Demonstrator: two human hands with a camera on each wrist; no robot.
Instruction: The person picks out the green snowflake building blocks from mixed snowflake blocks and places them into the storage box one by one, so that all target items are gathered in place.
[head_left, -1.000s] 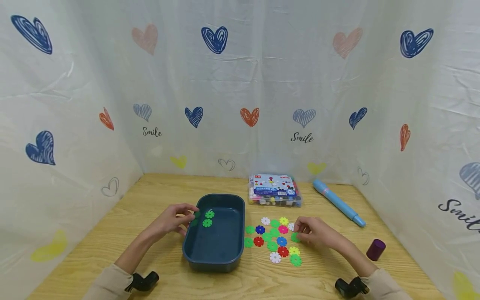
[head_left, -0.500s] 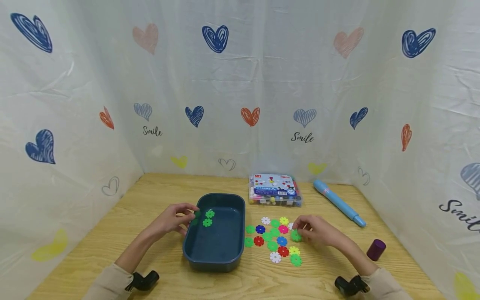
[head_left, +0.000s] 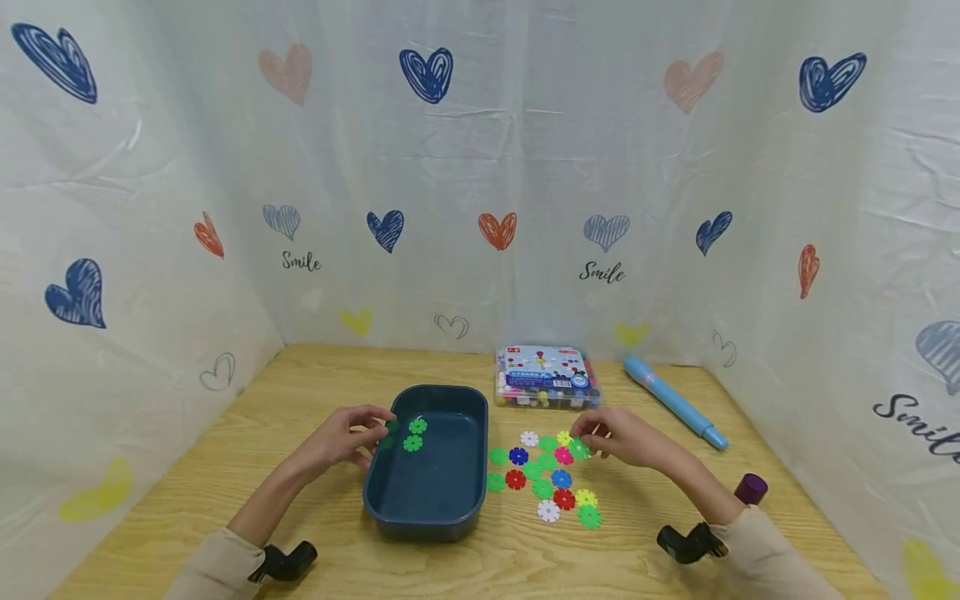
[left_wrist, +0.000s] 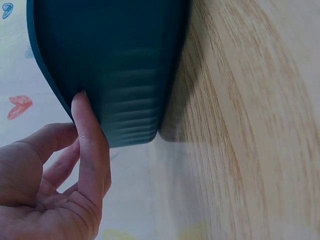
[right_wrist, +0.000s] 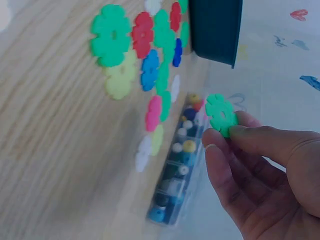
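Observation:
My left hand [head_left: 343, 437] grips the left rim of a dark teal plastic tub [head_left: 435, 492]; its fingertips pinch the wall in the left wrist view, where the tub's side [left_wrist: 130, 75] shows. Inside the tub lie green notched flower-shaped discs, one of them [head_left: 412, 442] plain to see near the left wall. In my right hand [head_left: 618, 435], a green flower-shaped disc [right_wrist: 221, 115] is pinched between thumb and fingers, raised off the table. Below and left of that hand are spread loose discs: several green, plus red [head_left: 515, 479], blue [head_left: 562, 478], yellow, pink and white ones.
Behind the discs stands a clear box of coloured beads [head_left: 547, 379] with a printed label. A light blue pen-shaped tube [head_left: 675, 402] lies at the back right. A purple cylinder [head_left: 752, 488] is beside the right forearm. A heart-printed curtain [head_left: 480, 167] surrounds the wooden table [head_left: 322, 375].
My right hand has picked up the green disc from the right side of the spread and moved it up and leftward. The left hand has stayed on the tub's rim.

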